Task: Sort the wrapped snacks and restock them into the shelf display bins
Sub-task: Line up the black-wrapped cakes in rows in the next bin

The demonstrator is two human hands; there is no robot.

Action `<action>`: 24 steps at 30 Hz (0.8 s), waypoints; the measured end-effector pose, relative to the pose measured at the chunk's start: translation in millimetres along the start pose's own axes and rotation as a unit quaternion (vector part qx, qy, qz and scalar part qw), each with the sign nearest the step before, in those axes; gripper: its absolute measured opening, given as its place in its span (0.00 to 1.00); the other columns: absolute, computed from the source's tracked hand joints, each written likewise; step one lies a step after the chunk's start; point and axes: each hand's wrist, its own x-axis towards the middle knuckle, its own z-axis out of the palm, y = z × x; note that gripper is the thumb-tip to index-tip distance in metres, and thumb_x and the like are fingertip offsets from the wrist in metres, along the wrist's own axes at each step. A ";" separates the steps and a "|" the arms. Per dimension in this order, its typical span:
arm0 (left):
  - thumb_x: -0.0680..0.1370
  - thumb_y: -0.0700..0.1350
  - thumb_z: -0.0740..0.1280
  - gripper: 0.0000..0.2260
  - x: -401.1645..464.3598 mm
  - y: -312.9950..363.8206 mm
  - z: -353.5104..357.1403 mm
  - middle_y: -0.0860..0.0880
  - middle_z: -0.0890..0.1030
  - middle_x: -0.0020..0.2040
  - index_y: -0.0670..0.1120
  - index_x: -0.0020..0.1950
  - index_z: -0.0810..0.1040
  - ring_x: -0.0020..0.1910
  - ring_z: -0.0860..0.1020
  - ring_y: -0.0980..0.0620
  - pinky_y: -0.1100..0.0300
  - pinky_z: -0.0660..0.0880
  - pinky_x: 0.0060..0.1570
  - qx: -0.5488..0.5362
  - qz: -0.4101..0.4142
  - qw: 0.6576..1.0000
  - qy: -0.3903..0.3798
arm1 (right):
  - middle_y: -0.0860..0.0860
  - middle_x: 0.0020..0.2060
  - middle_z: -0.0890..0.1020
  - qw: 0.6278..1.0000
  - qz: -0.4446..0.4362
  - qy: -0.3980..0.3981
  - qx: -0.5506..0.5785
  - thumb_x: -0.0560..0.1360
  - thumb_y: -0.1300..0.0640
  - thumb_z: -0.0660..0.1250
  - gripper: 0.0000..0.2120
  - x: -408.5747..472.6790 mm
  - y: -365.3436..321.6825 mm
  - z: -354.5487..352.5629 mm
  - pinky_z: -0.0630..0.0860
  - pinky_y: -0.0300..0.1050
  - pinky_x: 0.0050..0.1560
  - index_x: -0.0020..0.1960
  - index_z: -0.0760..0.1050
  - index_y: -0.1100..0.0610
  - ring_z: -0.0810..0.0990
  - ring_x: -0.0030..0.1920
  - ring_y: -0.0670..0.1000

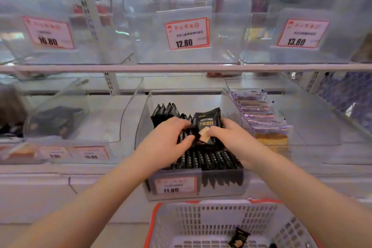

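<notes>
In the middle clear bin [182, 94] on the lower shelf, the right hand [231, 137] pinches an upright black snack packet [207, 122] just right of the left hand [167, 137], whose curled fingers press the standing row.

Both hands [199, 137] on black snack packs [207, 125]

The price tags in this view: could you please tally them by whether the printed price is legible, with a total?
Legible on the upper shelf, 10.80, 12.80, 13.80: 3
Legible on the black-snack bin, 11.80: 1
Blurred, lower left: 2
Total: 6
</notes>
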 end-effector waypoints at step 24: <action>0.72 0.63 0.65 0.29 138.1 -88.9 9.0 0.48 0.72 0.61 0.46 0.65 0.68 0.59 0.73 0.46 0.53 0.71 0.51 0.260 -0.042 0.939 -0.223 | 0.54 0.64 0.71 0.927 -0.063 -0.038 -0.367 0.70 0.53 0.72 0.33 140.7 0.2 35.3 0.70 0.44 0.57 0.70 0.62 0.57 0.72 0.61 0.54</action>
